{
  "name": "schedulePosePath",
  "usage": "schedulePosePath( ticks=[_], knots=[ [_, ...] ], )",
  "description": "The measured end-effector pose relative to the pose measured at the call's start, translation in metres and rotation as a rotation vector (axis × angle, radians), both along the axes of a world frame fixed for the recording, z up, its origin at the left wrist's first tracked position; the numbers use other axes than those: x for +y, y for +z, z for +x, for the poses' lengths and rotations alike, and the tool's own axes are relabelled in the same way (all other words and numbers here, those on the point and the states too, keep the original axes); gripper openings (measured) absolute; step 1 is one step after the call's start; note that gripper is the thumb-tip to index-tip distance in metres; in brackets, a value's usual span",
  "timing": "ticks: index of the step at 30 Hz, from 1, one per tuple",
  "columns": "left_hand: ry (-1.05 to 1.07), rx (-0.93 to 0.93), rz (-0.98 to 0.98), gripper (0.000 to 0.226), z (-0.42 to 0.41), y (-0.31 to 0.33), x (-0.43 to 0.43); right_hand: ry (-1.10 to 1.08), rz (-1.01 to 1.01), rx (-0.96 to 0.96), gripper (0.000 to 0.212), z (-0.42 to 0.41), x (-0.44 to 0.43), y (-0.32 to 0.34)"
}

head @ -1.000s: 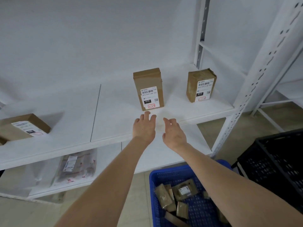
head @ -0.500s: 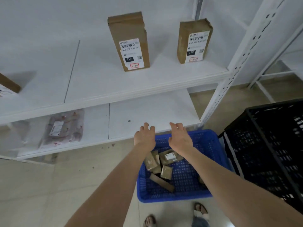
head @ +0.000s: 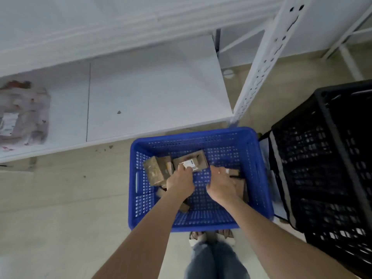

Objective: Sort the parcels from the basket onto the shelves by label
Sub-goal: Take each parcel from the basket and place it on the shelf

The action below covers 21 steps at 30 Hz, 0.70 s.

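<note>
Several brown cardboard parcels (head: 156,172) lie in a perforated blue basket (head: 191,134).

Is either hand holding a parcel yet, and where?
Not clearly. The left hand touches the labelled parcel at its near edge in the blue basket; a grip cannot be told. The right hand holds nothing visible.

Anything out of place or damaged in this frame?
Only minor things: the parcels lie jumbled at angles in the blue basket, a dark speck marks the lower shelf, and debris dots the floor.
</note>
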<state>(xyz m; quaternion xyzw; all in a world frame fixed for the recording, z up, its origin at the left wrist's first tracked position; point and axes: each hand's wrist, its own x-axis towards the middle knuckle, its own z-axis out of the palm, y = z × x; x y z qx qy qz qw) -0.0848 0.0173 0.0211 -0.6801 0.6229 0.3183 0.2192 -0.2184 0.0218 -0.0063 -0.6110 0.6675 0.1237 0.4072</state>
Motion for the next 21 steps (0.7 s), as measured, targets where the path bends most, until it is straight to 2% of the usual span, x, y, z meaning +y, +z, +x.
schedulePosePath(
  ticks=[5, 10, 14, 16, 18, 21],
  knots=[
    [0.012, 0.113, 0.06, 0.045, -0.03, -0.12, -0.011, -0.144, 0.094, -0.001, 0.074, -0.016, 0.004, -0.127],
    [-0.011, 0.133, 0.147, 0.048, -0.057, -0.236, -0.005, -0.222, 0.181, 0.136, 0.095, -0.051, 0.012, -0.244],
    [-0.029, 0.142, 0.218, 0.051, -0.06, -0.308, 0.003, -0.42, 0.108, 0.227, 0.115, -0.071, 0.01, -0.295],
    [-0.031, 0.133, 0.248, 0.051, -0.059, -0.333, 0.003, -0.492, 0.161, 0.19, 0.123, -0.077, 0.008, -0.319],
    [-0.039, 0.126, 0.278, 0.054, -0.057, -0.353, 0.002, -0.522, 0.219, 0.177, 0.124, -0.079, 0.009, -0.34],
    [-0.026, 0.148, 0.276, 0.057, -0.053, -0.373, 0.002, -0.526, 0.175, 0.243, 0.115, -0.074, 0.014, -0.361]
  ],
)
